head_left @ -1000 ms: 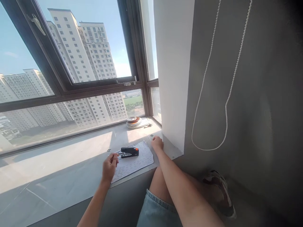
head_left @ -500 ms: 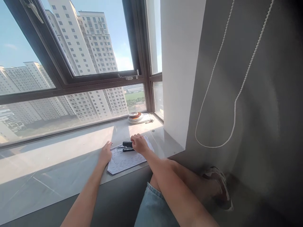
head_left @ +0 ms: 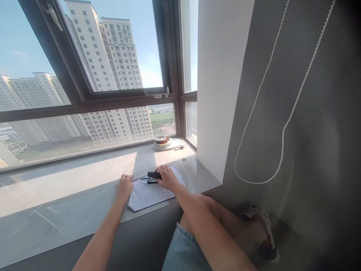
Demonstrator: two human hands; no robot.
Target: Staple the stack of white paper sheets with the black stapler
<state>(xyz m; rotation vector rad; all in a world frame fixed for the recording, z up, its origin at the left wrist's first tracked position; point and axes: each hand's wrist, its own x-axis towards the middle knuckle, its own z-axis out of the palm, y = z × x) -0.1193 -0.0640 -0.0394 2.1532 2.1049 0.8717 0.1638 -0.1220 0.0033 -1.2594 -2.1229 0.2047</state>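
Printed white papers [head_left: 152, 195] lie on the pale stone sill, close to its front edge. Over them a black stapler [head_left: 154, 175] is held in my right hand [head_left: 167, 177], whose fingers wrap round its rear end. The stapler's top arm is raised from its base, and a metal strip shows between. My left hand [head_left: 126, 184] is at the papers' upper left corner, fingers bent over the edge; its fingers look closed on the papers.
A stack of small plates [head_left: 163, 143] stands by the window corner, with a small dark item [head_left: 179, 148] beside it. A little metal piece [head_left: 184, 159] lies nearer. A beaded cord [head_left: 282, 145] hangs at the right. My bent leg is below the sill.
The view has shifted slightly. My right hand's fingers have come down round the stapler's rear, and my left hand's fingers now bend over the papers' corner.
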